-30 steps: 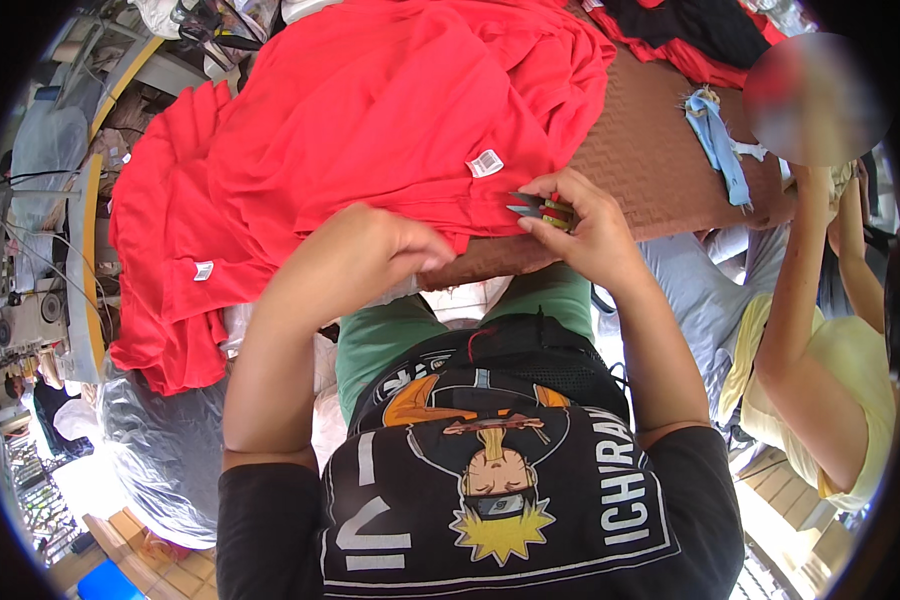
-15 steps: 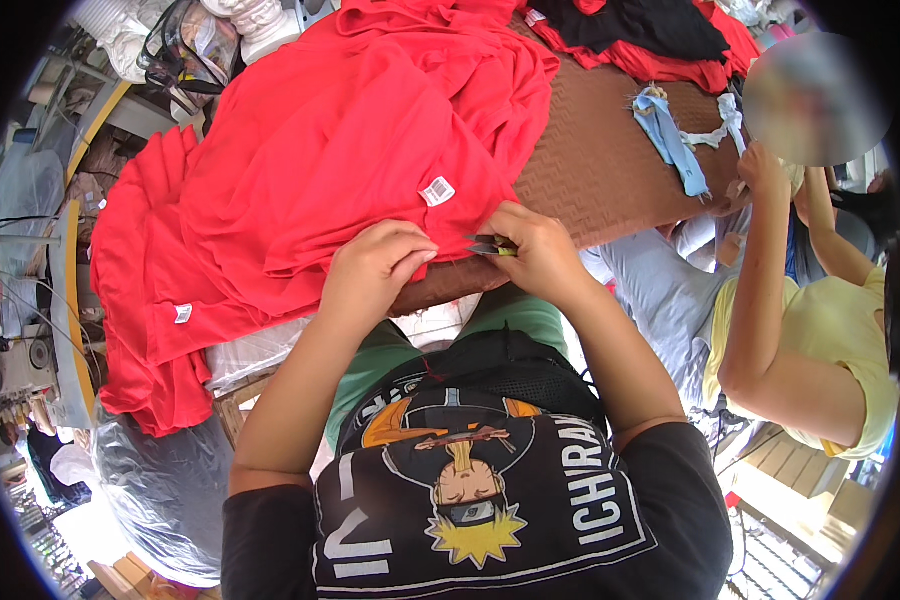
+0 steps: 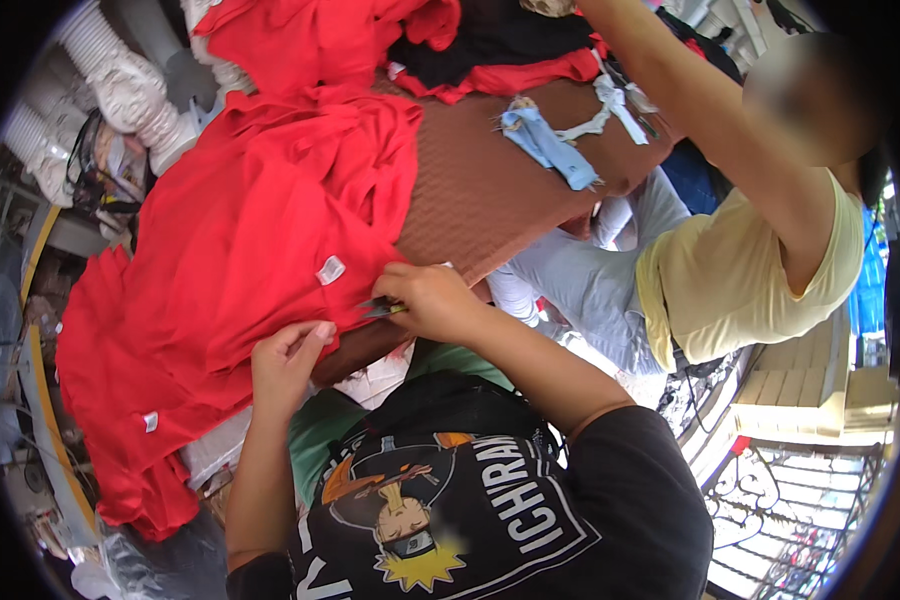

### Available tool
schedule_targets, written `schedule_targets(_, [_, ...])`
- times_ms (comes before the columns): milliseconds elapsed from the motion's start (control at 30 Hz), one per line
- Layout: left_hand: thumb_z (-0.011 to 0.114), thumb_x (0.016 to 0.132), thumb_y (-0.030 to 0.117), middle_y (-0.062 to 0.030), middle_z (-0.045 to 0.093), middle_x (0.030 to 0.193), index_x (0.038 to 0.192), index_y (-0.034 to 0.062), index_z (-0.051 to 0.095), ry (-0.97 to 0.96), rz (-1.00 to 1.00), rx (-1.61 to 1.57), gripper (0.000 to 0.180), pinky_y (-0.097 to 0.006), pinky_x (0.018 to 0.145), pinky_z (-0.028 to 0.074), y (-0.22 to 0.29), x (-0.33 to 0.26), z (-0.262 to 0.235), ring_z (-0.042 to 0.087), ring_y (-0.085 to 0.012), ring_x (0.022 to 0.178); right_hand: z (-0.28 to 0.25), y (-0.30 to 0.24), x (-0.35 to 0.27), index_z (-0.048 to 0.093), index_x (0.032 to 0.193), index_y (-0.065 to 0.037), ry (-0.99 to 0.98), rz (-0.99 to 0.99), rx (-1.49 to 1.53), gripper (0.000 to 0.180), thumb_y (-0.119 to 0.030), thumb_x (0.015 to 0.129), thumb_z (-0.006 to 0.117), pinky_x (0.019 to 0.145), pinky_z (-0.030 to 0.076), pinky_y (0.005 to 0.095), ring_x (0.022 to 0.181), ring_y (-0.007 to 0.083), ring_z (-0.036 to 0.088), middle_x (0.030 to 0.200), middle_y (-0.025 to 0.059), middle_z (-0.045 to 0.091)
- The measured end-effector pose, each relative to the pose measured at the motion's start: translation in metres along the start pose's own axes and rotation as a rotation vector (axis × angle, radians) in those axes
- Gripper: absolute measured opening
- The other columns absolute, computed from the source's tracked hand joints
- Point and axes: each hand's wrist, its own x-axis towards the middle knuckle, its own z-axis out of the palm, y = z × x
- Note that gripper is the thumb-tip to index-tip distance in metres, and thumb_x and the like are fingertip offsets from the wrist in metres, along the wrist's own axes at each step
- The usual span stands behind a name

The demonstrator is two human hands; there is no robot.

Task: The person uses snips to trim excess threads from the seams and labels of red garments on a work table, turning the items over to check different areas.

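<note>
Red cloth garments [image 3: 260, 220] lie heaped over the near and left part of the padded table, with a small white label [image 3: 331, 269] on the near part. My right hand [image 3: 435, 302] is closed around small thread snips [image 3: 378, 308], dark blades pointing left, at the cloth's near edge. Its fingers also rest against the red cloth. Just left of the blades, my left hand [image 3: 286, 368] has thumb and fingers pressed together beside the cloth edge. Whatever lies in that pinch is too small to make out.
On the brown padded table [image 3: 460, 190] lie light blue cloth strips [image 3: 548, 145] and a black and red garment [image 3: 490, 50]. A co-worker in a yellow shirt [image 3: 760, 270] sits at the right, one arm reaching across the far side. White ornate columns [image 3: 130, 85] stand at the far left.
The view has swung, so the table appears farther left. My left hand has drawn away from the red cloth edge, fingers still pinched. The co-worker's arm has stretched toward the far garments.
</note>
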Motion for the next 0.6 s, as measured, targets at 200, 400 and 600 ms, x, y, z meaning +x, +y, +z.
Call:
schedule_targets(200, [0.069,0.084,0.006,-0.0103,0.072,0.088,0.093,-0.0015,0.066,0.085,0.073,0.149,0.013,-0.026,0.073,0.052,-0.013,-0.008,-0.002,0.069,-0.0130,0.080,-0.010,-0.034,0.002,0.062,0.109,-0.008,0.063,0.055,0.196,0.034,-0.020,0.080,0.073,0.070,0.054,0.0340,0.086,0.0254,0.068,0.101,0.0107,0.066])
schedule_targets(400, [0.066,0.086,0.008,-0.0066,0.072,0.088,0.109,0.0006,0.069,0.014,-0.163,0.254,0.024,-0.023,0.071,0.052,0.014,-0.020,-0.006,0.065,-0.0076,0.079,-0.002,-0.031,0.008,0.063,0.103,-0.007,0.060,-0.106,0.100,0.025,-0.011,0.079,0.070,0.066,0.052,0.0374,0.079,0.0275,0.065,0.090,0.0102,0.062])
schedule_targets(600, [0.066,0.087,0.008,-0.0031,0.070,0.085,0.103,0.0000,0.070,-0.004,-0.194,0.252,0.018,-0.023,0.066,0.052,0.010,-0.020,-0.004,0.063,-0.0068,0.076,0.004,-0.035,0.013,0.063,0.098,-0.007,0.054,-0.179,0.054,0.023,-0.009,0.076,0.070,0.064,0.051,0.0374,0.077,0.0276,0.064,0.087,0.0083,0.060])
